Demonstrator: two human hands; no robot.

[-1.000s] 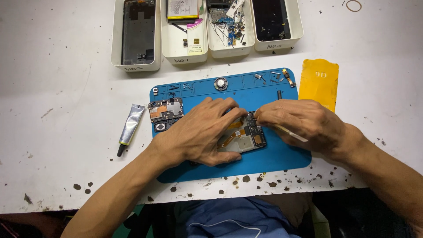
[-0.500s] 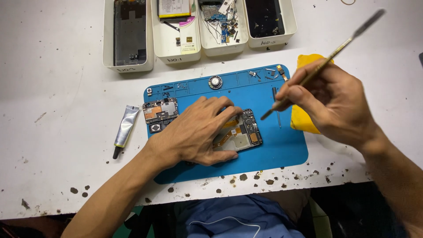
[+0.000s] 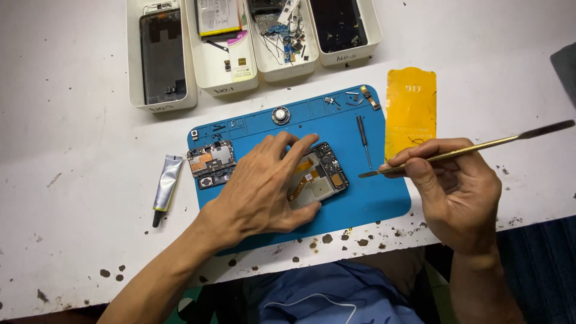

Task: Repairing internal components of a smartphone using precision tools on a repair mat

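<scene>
The left hand (image 3: 264,189) lies flat and spread over the opened phone (image 3: 318,176), fingers splayed and pressing it down onto the blue work mat (image 3: 372,198), just as it did half a second ago; nothing is gripped, only pinned under the palm. The phone sits near the middle of the mat, its inner frame and orange flex cable showing past the fingertips. The right hand (image 3: 459,192) has dropped and drawn back toward the mat's right edge: earlier it was raised over the yellow protector sheet (image 3: 411,111), now it hangs below that sheet and leaves it fully uncovered. It pinches a thin metal spudger (image 3: 474,146) between thumb and fingers, the shaft now lying almost level, the dark handle end out to the right and the flat tip aimed left toward the phone, close but apart from it. A second circuit board (image 3: 210,163) rests on the mat's left part, just beside the left hand's thumb side. A small screwdriver (image 3: 363,139) lies on the mat between phone and sheet. A grey glue tube (image 3: 165,187) rests on the white tabletop (image 3: 72,180) left of the mat, and white parts trays (image 3: 161,103) line the far edge.
</scene>
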